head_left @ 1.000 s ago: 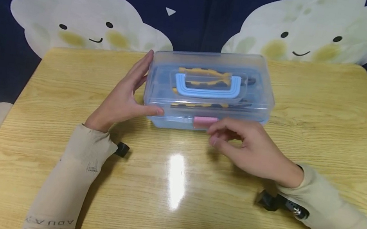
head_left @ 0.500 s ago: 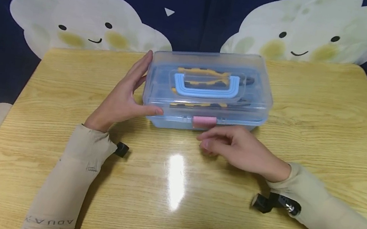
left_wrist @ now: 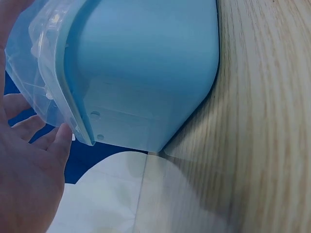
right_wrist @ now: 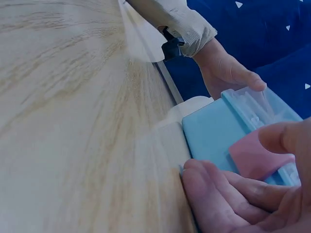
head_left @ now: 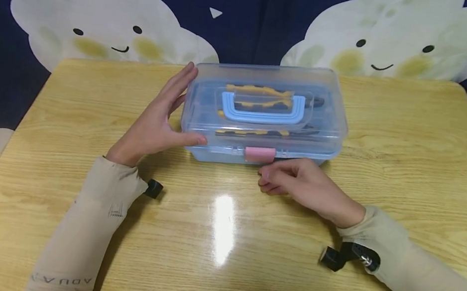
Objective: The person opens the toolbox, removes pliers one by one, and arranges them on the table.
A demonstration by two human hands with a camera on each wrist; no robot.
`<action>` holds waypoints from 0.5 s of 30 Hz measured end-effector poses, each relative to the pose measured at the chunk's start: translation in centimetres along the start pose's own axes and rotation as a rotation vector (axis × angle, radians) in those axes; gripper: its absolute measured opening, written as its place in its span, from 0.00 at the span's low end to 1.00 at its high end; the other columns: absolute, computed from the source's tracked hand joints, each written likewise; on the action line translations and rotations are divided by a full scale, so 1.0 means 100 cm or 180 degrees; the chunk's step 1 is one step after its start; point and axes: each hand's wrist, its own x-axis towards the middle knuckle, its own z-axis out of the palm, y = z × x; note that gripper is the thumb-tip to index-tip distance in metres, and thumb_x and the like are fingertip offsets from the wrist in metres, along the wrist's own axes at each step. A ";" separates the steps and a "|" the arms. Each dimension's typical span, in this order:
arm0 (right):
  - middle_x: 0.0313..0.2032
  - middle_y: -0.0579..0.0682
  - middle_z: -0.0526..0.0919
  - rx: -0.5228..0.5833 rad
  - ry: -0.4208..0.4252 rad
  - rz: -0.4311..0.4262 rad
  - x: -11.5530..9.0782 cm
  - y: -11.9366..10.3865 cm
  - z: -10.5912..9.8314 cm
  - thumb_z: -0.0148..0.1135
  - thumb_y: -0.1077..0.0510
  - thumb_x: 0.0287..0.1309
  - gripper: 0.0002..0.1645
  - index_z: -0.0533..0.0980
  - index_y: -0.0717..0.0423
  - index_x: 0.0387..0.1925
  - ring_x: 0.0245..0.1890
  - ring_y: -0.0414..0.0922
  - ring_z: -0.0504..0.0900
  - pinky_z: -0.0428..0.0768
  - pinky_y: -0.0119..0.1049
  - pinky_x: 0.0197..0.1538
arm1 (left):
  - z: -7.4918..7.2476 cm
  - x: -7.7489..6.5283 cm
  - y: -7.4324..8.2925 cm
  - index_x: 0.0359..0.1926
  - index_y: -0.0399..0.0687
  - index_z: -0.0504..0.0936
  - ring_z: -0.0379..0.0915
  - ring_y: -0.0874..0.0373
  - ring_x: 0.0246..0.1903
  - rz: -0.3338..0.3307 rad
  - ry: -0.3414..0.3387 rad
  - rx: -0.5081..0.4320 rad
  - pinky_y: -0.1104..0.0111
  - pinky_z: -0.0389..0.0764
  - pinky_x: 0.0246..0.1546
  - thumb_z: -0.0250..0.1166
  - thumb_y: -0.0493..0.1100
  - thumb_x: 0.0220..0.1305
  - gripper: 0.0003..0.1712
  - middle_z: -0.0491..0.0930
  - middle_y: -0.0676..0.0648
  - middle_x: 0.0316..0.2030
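A storage box (head_left: 199, 133) with a clear lid, a light-blue handle (head_left: 260, 117) and a blue base stands at the table's far side, lid down. My left hand (head_left: 153, 121) grips its left end, thumb along the front lid edge and fingers against the side and back corner. A pink latch (head_left: 259, 155) sits at the middle of the front. My right hand (head_left: 306, 186) is just below and right of this latch, fingers loosely bent. In the right wrist view, a digit overlaps the latch (right_wrist: 255, 158), and the other fingers (right_wrist: 209, 189) lie lower, close to the table.
Through the lid show long yellow-and-black items (head_left: 253, 132) with dark ends. The wooden table (head_left: 172, 252) ends just behind the box, against a dark blue curtain (head_left: 253, 12) with smiling clouds. A black wrist camera (head_left: 334, 258) juts from the right sleeve.
My right hand has shifted a little left and its fingers have drawn down from the latch's right end to its lower edge. The left hand and the box stay in place.
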 end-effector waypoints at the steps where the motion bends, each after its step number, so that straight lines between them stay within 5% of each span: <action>1: 0.52 0.66 0.87 0.0052 0.0014 -0.0005 0.000 0.001 0.000 0.55 0.57 0.76 0.22 0.79 0.71 0.58 0.50 0.49 0.89 0.89 0.36 0.55 | 0.000 0.000 0.000 0.81 0.73 0.51 0.41 0.68 0.82 0.0006 -0.0002 -0.0017 0.61 0.56 0.83 0.86 0.46 0.46 0.70 0.41 0.69 0.82; 7: 0.52 0.68 0.86 0.0558 0.0113 -0.0061 -0.001 0.010 0.002 0.54 0.59 0.76 0.23 0.75 0.77 0.59 0.48 0.43 0.90 0.88 0.37 0.56 | 0.000 -0.002 -0.002 0.82 0.70 0.51 0.40 0.64 0.83 0.0018 -0.0016 -0.0110 0.57 0.54 0.84 0.86 0.51 0.45 0.69 0.40 0.64 0.83; 15: 0.47 0.56 0.89 0.1167 0.0222 -0.0068 0.002 0.019 0.007 0.53 0.57 0.78 0.26 0.73 0.80 0.60 0.46 0.43 0.91 0.88 0.39 0.56 | 0.000 0.000 -0.003 0.82 0.67 0.54 0.43 0.61 0.83 0.0036 0.0037 -0.0184 0.55 0.54 0.84 0.87 0.50 0.43 0.69 0.43 0.57 0.83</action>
